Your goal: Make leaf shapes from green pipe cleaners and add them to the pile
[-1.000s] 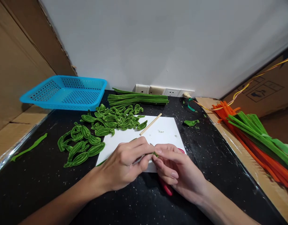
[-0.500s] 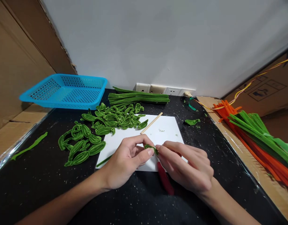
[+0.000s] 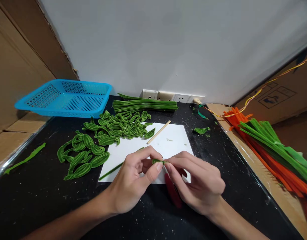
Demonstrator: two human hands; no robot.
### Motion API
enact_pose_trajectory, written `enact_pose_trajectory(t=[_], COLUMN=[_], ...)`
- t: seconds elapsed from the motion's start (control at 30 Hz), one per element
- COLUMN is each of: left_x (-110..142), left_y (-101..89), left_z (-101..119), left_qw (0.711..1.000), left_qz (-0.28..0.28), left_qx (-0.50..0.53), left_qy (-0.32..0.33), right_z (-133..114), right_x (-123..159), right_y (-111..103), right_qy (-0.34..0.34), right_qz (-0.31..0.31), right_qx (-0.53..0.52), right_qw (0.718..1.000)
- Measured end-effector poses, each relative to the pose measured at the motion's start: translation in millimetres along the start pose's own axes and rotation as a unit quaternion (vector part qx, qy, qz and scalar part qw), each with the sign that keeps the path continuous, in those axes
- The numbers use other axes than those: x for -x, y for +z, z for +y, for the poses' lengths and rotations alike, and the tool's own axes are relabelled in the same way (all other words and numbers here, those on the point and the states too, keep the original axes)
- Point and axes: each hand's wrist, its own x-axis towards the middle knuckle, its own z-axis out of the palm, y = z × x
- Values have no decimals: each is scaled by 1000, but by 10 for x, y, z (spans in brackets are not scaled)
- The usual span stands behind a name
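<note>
Between my two hands is a small piece of green pipe cleaner [image 3: 157,161], bent into a leaf shape. My left hand [image 3: 136,176] pinches its left part between thumb and index finger. At its right tip, my right hand [image 3: 197,180] closes thumb and index finger on the end. A red-handled tool [image 3: 172,193] lies partly under the right hand, its working end mostly hidden. Under the hands is a white sheet [image 3: 174,133]. A straight green pipe cleaner [image 3: 111,171] rests on the sheet, partly covered by my left hand. A wooden stick [image 3: 158,132] lies beyond the fingers.
Many bent green pipe-cleaner leaves [image 3: 116,128] are heaped at the left, with one leaf [image 3: 201,130] apart at the right. Behind are a bundle of green pipe cleaners [image 3: 146,105], a blue basket [image 3: 61,112] and wall sockets [image 3: 165,96]. Orange pipe cleaners [image 3: 263,150] lie far right.
My right hand's fingers have shifted along the leaf's tip, with the thumb now showing against it. The piece lies flatter between the hands. The view has moved slightly.
</note>
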Motion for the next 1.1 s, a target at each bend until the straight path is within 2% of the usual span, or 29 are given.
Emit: enact_pose_trajectory(t=[0.03, 0.07, 0.1, 0.17, 0.2, 0.27, 0.33, 0.4, 0.43, 0.47, 0.5, 0.53, 0.6, 0.67, 0.7, 0.73, 0.77, 0.83, 0.9, 0.97, 1.1], left_x=[10, 18, 22, 20, 13, -5, -19, -25, -25, -23, -20, -16, -10, -7, -7, -9, -11, -15, -18, -20, -26], left_y=[-16, -40, -70, -131, -156, -185, -190, -182, -177, -172, -166, -160, -144, -127, -120, -114, -109, -101, -92, -84, -82], left_z=[2, 0, -4, -19, -27, -39, -43, -43, -43, -42, -40, -36, -24, -10, -5, 0, 3, 13, 30, 49, 44], left_qw=[998, 992, 981, 949, 939, 937, 933, 923, 918, 913, 911, 914, 933, 959, 970, 979, 985, 993, 995, 994, 994], left_qz=[13, 18, 19, -20, -26, -24, -30, -39, -43, -46, -45, -37, -11, 23, 36, 44, 45, 33, 10, -6, -29], left_qx=[-48, -100, -150, -231, -249, -256, -262, -274, -281, -286, -288, -286, -267, -227, -202, -175, -148, -109, -99, -109, -102], left_qy=[37, 78, 120, 212, 234, 238, 244, 266, 278, 288, 292, 286, 241, 167, 129, 98, 71, 35, 17, 12, -5], right_z=[-36, -67, -90, -104, -94, -53, -8, 17, 20, 18, 12, 3, -14, -17, -7, 11, 36, 101, 165, 210, 236], right_x=[2, 2, 1, -7, -14, -36, -62, -81, -85, -86, -84, -80, -70, -58, -52, -44, -36, -18, 0, 15, 25], right_y=[21, 43, 66, 104, 115, 114, 88, 60, 50, 44, 40, 37, 28, 9, -4, -17, -28, -41, -38, -25, -2], right_qy=[70, 151, 243, 386, 426, 476, 509, 523, 523, 517, 506, 488, 430, 329, 259, 177, 89, -61, -146, -177, -191], right_qz=[-2, -10, -21, -66, -69, -88, -116, -136, -142, -144, -144, -144, -133, -97, -74, -48, -28, -8, 2, 13, 16], right_qx=[-63, -133, -207, -373, -440, -532, -585, -607, -609, -603, -588, -562, -474, -337, -257, -173, -89, 50, 127, 149, 150], right_qw=[996, 979, 947, 841, 788, 695, 620, 582, 580, 590, 615, 653, 757, 877, 928, 968, 992, 997, 981, 973, 970])
